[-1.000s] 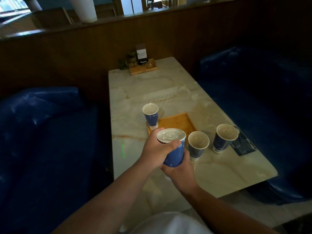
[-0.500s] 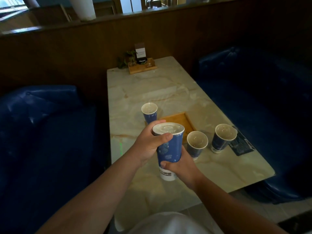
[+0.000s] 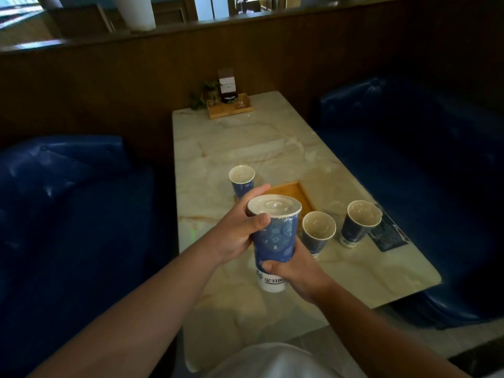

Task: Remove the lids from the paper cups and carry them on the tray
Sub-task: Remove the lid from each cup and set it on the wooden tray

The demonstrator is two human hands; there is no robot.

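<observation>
I hold a tall blue paper cup (image 3: 274, 241) upright above the near part of the marble table (image 3: 259, 148). My right hand (image 3: 296, 268) grips its lower part; my left hand (image 3: 240, 230) wraps the top, thumb against the rim of its clear lid (image 3: 274, 205). A wooden tray (image 3: 293, 195) lies behind the cup, partly hidden. One more blue cup (image 3: 241, 180) stands at the tray's far left corner. Two others (image 3: 317, 231) (image 3: 360, 223) stand on the table right of the tray. All three look lidded.
Blue padded benches (image 3: 68, 214) (image 3: 422, 173) flank the table on both sides. A small wooden holder (image 3: 230, 107) with a plant and a sign stands at the far end by the wood wall. A dark card (image 3: 388, 233) lies near the right edge.
The held cup has risen and come nearer to me, now upright with its white base showing. My left hand's grip has moved up to the lid rim.
</observation>
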